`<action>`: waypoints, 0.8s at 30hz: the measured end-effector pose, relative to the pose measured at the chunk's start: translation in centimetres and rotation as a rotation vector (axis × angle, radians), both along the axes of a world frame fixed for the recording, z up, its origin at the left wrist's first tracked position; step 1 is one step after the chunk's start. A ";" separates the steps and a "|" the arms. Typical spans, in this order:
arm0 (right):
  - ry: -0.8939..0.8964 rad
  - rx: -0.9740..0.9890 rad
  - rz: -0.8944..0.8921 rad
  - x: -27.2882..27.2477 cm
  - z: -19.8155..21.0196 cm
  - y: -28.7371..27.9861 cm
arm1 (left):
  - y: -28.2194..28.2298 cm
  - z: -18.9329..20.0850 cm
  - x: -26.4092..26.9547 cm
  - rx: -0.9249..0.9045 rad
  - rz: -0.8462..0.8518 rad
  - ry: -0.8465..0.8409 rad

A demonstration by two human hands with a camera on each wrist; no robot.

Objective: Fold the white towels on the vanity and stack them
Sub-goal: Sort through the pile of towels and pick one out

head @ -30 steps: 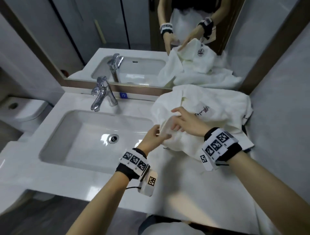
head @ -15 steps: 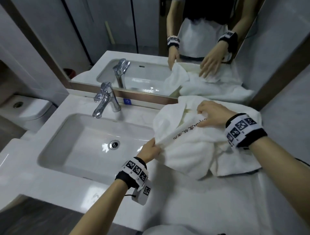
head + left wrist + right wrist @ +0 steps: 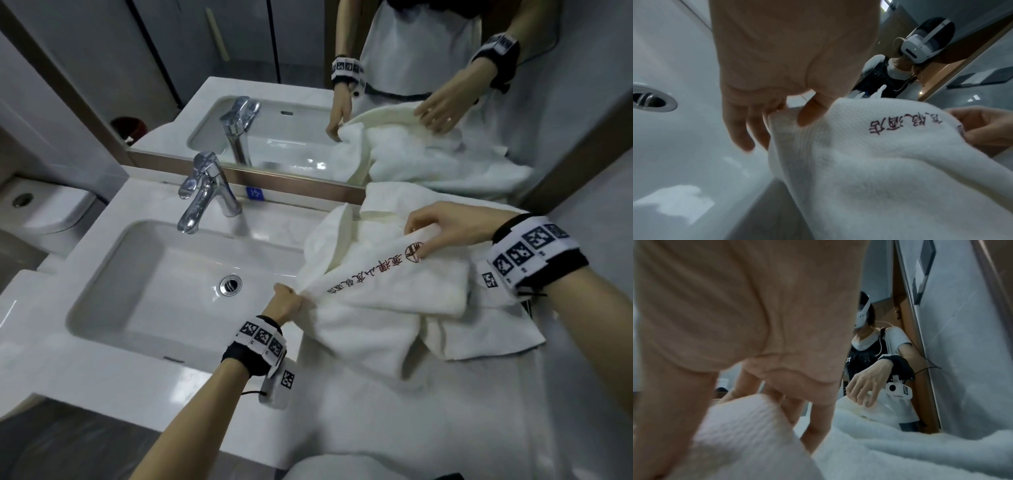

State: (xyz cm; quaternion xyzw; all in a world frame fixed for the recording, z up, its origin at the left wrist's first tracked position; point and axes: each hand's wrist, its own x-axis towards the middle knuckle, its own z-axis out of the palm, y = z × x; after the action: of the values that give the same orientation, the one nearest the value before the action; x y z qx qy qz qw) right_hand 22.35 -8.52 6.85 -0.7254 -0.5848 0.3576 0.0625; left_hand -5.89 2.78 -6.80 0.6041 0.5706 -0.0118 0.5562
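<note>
A white towel [image 3: 383, 284] with dark red embroidered lettering lies crumpled on the vanity counter [image 3: 239, 394], right of the sink. My left hand [image 3: 291, 301] pinches its near-left corner at the basin's edge; the left wrist view shows thumb and fingers closed on the towel [image 3: 869, 154]. My right hand [image 3: 431, 233] grips the far end beside the round logo, stretching the lettered border between both hands. The right wrist view shows that hand's fingers [image 3: 813, 426] behind a fold of the towel [image 3: 748, 426]. More white towel cloth [image 3: 479, 342] lies heaped underneath.
The sink basin [image 3: 154, 291] with its drain [image 3: 230, 284] and chrome tap [image 3: 205, 192] fills the counter's left half. A mirror [image 3: 342, 102] stands right behind the towels. A tiled wall [image 3: 599, 240] closes the right side, and a toilet [image 3: 41, 205] sits at far left.
Both hands were together at the towel's near edge; the right hand has since slid away to the far end, drawing the lettered border taut. The left hand kept its corner.
</note>
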 end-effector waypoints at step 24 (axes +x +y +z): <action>-0.221 0.453 -0.170 1.8 0.0 -3.4 | 1.8 7.6 8.2 0.567 -0.181 -0.484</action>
State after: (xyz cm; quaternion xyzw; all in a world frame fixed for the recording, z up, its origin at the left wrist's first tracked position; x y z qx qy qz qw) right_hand 24.13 -11.92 6.86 -0.7742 -0.5901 0.1297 0.1886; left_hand 2.30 4.62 0.77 0.7673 0.3477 0.2401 0.4824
